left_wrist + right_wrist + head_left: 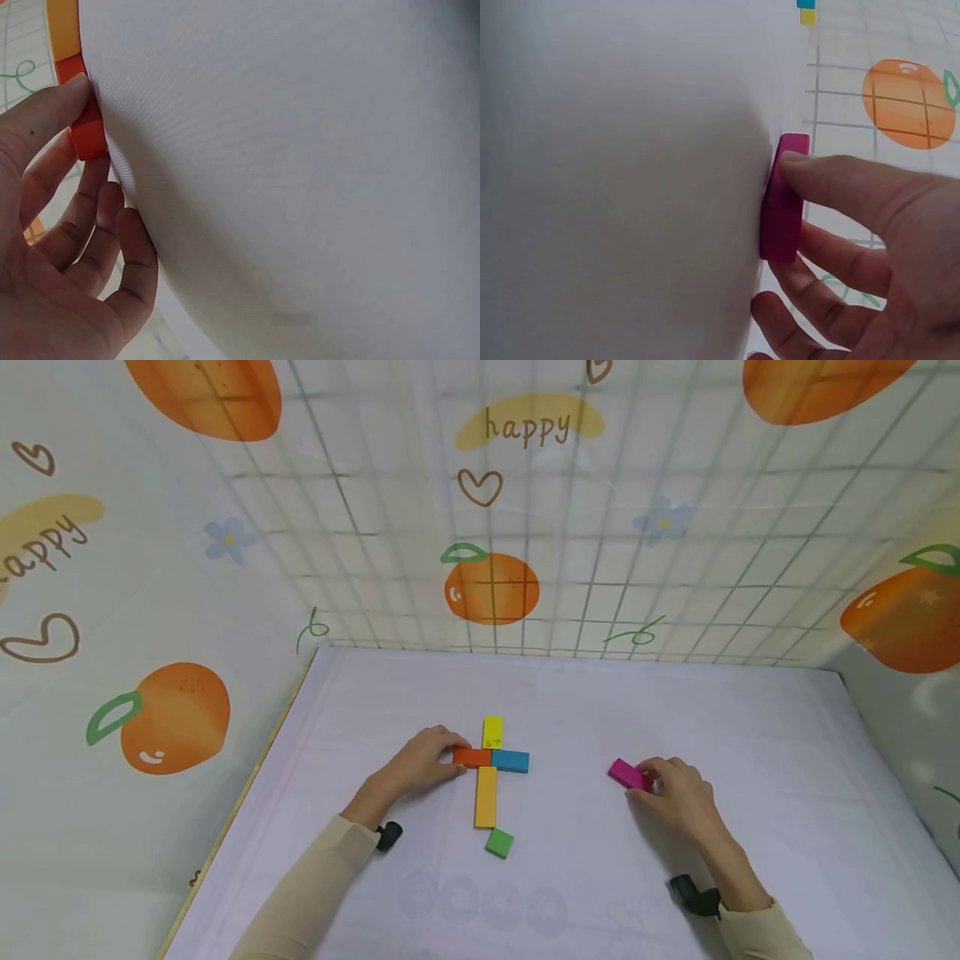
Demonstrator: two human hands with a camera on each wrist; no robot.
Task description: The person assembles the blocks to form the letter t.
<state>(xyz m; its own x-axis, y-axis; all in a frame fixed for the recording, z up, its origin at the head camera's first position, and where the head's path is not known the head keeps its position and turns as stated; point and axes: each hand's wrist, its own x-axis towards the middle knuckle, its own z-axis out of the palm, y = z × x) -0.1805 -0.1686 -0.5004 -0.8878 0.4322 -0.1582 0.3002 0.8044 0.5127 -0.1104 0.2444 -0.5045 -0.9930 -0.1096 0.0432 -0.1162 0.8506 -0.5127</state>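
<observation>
My left hand (pixel 426 760) pinches a red-orange block (pixel 472 757) between thumb and fingers, and in the left wrist view the thumb lies on the block's side. That block sits end to end with a blue block (pixel 511 762). Above their joint stands a yellow block (pixel 492 732); a longer orange-yellow block (pixel 486 797) extends below, and a small green block (pixel 499 843) lies tilted at its lower end. Off to the right, my right hand (pixel 681 795) grips a magenta block (pixel 628 774) by its near end, the block lying at a slant.
The blocks are on a white-covered table (pixel 570 710). Behind it rises a cloth wall (pixel 390 585) printed with oranges and grid lines, with more printed cloth at both sides. A black wrist device (pixel 693 896) is by the right cuff, another (pixel 389 836) by the left.
</observation>
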